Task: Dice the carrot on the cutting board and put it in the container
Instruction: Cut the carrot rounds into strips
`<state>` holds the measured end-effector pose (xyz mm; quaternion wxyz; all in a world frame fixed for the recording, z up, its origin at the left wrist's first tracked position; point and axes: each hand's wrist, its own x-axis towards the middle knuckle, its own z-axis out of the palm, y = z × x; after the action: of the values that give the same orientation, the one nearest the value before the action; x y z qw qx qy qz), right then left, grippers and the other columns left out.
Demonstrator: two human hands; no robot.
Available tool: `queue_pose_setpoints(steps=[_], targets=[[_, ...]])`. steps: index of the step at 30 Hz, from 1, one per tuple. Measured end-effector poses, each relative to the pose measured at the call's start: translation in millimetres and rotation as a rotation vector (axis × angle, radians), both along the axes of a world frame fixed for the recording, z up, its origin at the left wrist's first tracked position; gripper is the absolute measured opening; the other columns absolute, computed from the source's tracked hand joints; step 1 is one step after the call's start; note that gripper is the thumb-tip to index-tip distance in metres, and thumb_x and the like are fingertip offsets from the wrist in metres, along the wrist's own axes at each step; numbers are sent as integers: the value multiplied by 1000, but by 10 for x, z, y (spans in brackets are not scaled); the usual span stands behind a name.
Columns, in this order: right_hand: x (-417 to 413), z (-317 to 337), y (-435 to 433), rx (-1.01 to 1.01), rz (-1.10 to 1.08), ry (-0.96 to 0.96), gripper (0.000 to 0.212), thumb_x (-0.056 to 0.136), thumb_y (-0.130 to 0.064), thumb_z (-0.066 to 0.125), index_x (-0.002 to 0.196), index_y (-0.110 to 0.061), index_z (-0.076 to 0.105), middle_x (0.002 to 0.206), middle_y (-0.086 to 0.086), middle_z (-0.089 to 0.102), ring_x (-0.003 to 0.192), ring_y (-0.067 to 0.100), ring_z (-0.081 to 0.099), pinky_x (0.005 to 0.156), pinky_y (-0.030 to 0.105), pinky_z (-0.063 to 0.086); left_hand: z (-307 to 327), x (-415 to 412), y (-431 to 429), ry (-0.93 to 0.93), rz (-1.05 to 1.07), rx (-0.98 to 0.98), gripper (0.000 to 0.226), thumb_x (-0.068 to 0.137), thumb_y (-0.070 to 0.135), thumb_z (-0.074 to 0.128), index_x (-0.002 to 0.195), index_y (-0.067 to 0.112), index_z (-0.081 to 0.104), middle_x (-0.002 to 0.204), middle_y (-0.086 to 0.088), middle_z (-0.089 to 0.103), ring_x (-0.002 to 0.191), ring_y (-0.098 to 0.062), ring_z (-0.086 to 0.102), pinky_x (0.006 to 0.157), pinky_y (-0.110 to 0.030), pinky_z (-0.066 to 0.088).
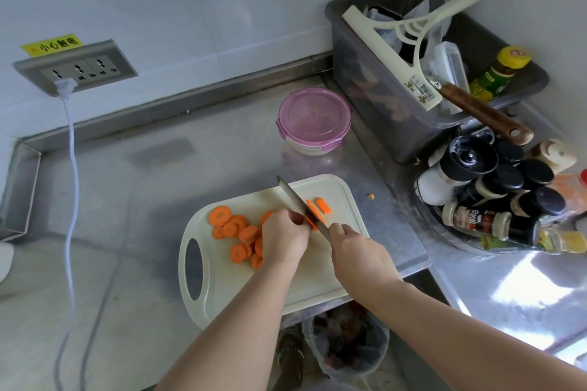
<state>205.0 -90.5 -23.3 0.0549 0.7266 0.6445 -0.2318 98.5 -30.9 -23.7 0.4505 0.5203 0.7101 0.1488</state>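
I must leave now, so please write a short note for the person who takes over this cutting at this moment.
Left hand holds the carrot piece under the blade. Right hand grips the knife, blade down on it.
Carrot slices lie on the cutting board; a few strips beside the blade. Container behind the board, lid on.
Done: slicing, first strips.
Left: dice everything, open container, fill it.
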Motion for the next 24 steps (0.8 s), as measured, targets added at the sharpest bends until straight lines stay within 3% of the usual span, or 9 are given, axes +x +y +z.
queue_pose_setpoints(steps=[5,10,12,15,20,24], targets=[[-1,4,10,-10,-1,5,33,94,-4,43,125,-16,40,86,-4,39,61,18,51,57,30,50,2,-3,0,10,-4,2,15,84,17,65,72,20,58,79,0,65,74,-16,56,65,-21,38],[-7,13,38,-27,14,-17,32,93,-3,44,123,-14,40,83,-4,37,52,14,38,45,23,35,-36,-6,19,21,-7,-1,13,84,15,64,72,19,61,89,-7,72,84,-22,64,69,-25,46],[-17,23,52,-50,15,-22,35,92,0,43,124,-13,39,92,1,45,59,18,44,44,24,31,-64,-11,21,21,5,6,4,84,16,64,84,14,68,94,-7,72,89,-22,65,68,-24,43],[-38,-13,52,-66,14,-30,39,92,1,41,128,-12,37,104,3,51,62,18,45,48,26,36,-90,-20,28,19,10,23,13,85,15,65,95,8,70,97,-8,72,92,-22,65,69,-21,41],[-18,-42,64,-26,-17,20,33,94,-1,39,124,-14,40,101,2,51,69,21,50,62,32,47,-104,-25,22,29,1,33,9,84,15,65,90,9,70,95,-8,72,91,-23,65,73,-25,46],[106,-16,63,108,-22,34,20,96,-4,36,113,-14,44,91,-2,46,65,24,49,51,29,37,-108,-15,38,22,-20,22,14,83,14,63,70,19,61,86,-6,73,82,-23,66,67,-26,47]])
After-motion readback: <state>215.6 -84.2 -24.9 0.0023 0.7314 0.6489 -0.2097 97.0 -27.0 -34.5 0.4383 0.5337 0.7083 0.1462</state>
